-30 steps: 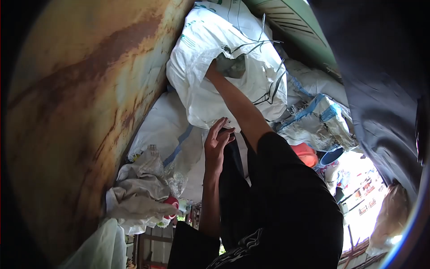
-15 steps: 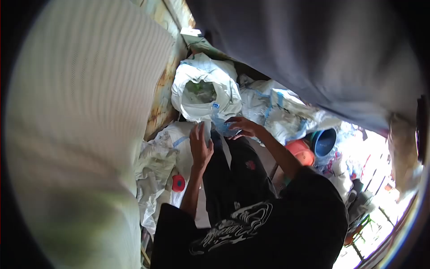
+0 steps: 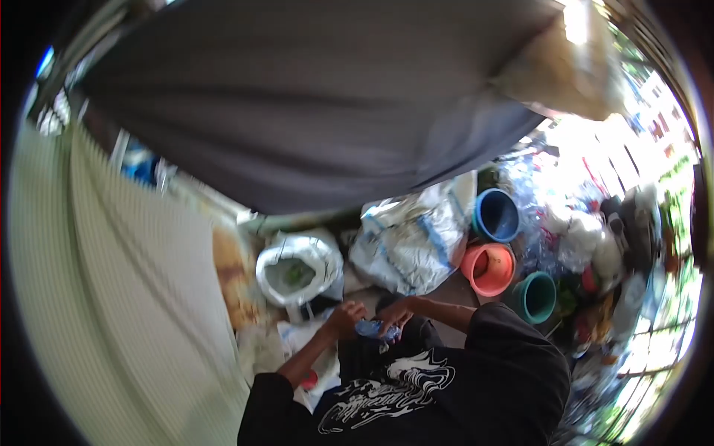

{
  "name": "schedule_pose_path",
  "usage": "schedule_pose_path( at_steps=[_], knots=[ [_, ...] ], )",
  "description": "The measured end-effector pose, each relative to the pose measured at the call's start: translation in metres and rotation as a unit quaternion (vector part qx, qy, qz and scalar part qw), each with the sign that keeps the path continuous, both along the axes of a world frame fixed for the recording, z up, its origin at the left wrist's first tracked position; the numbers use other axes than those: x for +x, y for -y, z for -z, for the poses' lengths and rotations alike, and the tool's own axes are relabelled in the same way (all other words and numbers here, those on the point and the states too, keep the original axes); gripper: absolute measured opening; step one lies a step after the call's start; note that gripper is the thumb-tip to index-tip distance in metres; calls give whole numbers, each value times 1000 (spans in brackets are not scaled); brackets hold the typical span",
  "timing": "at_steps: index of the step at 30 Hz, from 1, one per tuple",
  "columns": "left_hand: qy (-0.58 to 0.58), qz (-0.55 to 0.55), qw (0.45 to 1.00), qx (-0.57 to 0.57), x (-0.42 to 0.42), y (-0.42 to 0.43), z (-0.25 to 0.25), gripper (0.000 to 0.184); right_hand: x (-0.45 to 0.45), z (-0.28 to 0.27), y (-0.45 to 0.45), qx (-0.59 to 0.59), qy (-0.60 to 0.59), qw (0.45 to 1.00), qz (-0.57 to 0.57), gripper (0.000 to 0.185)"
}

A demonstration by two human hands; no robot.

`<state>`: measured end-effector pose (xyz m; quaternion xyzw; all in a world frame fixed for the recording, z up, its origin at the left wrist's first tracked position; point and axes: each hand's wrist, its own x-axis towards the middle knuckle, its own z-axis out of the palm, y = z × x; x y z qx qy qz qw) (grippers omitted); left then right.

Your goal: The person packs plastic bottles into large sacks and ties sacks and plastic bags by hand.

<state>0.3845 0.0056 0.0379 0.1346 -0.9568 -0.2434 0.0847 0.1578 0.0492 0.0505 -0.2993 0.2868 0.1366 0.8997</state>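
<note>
A clear bluish plastic bottle (image 3: 367, 328) lies sideways in front of my lap, its narrower end toward the left. My right hand (image 3: 398, 314) grips it from above, fingers bent over its body. At the other end, my left hand (image 3: 345, 320) is curled closed against the bottle; its fingertips are partly hidden. Just beyond my left hand stands a white sack (image 3: 332, 269) with its mouth open and something greenish inside. Near my left forearm, a small red round object (image 3: 309, 380) rests on white sacking (image 3: 327, 372).
Ahead is a bulky white sack with blue stripes (image 3: 409, 249). To the right stand a blue bucket (image 3: 497, 215), an orange-pink bucket (image 3: 489, 269) and a green bucket (image 3: 535, 297), beside heaped clear plastic (image 3: 532, 182). Corrugated sheeting (image 3: 149, 297) borders the left; dark cloth (image 3: 320, 111) hangs overhead.
The view has swung, bringing more buckets and plastic into sight. My left hand has come from apart and open to the bottle's end, and the bottle has tipped from upright-leaning to sideways.
</note>
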Motion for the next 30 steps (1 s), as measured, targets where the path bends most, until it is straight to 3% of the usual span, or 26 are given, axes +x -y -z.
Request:
schedule_pose_path(
  at_steps=[2,4,5,6,7,8,10,12,13,14,15,16,17,19,20,21,22,23,24,25,26,27,28,30],
  knots=[
    [95,20,993,67,-30,5,-7,27,-13,-6,-20,-84,-67,994,7,38],
    [112,21,990,85,-62,6,-9,25,-32,-10,-37,-243,-144,959,9,37],
    [140,29,987,73,-79,7,-9,29,-46,-13,-47,-250,-153,955,38,37],
    [140,55,987,60,-96,6,-3,29,-62,-15,-57,-414,-164,892,71,46],
    [224,45,971,71,-113,8,2,32,-76,-14,-64,-567,-175,799,95,54],
    [305,30,949,77,-134,14,7,36,-94,-14,-69,-573,-189,789,115,54],
    [308,72,944,93,-177,19,-7,45,-125,-15,-83,-600,-289,734,130,72],
    [397,39,876,271,-226,17,-25,49,-163,-19,-100,-600,-346,714,106,82],
    [344,30,848,402,-240,19,-16,49,-179,-10,-111,-663,-383,624,153,81],
    [411,29,812,414,-262,23,-3,43,-197,-1,-120,-721,-411,526,189,81],
    [390,-25,771,502,-278,17,-12,41,-219,4,-123,-719,-417,522,191,81],
    [365,-81,722,583,-292,12,-20,39,-240,6,-124,-749,-439,462,182,73],
    [366,-74,726,577,-305,11,-12,39,-257,9,-126,-775,-459,398,171,65],
    [276,-60,631,723,-327,6,26,35,-279,-4,-133,-775,-471,371,201,65],
    [273,-54,635,720,-337,4,27,35,-288,-10,-135,-775,-474,349,229,65],
    [244,-66,712,655,-344,3,25,33,-290,-9,-137,-749,-486,383,236,72],
    [208,-79,782,583,-355,6,19,30,-291,-16,-139,-702,-490,461,231,81],
    [199,-77,786,580,-366,11,12,30,-295,-23,-140,-683,-453,513,254,86],
    [204,-44,850,483,-373,10,1,33,-300,-25,-141,-658,-413,566,276,91],
    [210,-14,900,381,-374,5,-20,36,-310,-31,-140,-661,-412,566,270,91],
    [215,13,937,274,-371,-3,-44,39,-320,-39,-137,-606,-327,671,275,91],
    [239,27,955,174,-375,-15,-84,41,-330,-47,-133,-538,-236,762,273,90],
    [238,20,955,175,-375,-22,-106,41,-342,-53,-129,-540,-232,764,268,90],
    [21,147,982,119,-372,-26,-136,37,-364,-59,-120,-260,-89,903,329,85]
  ],
)
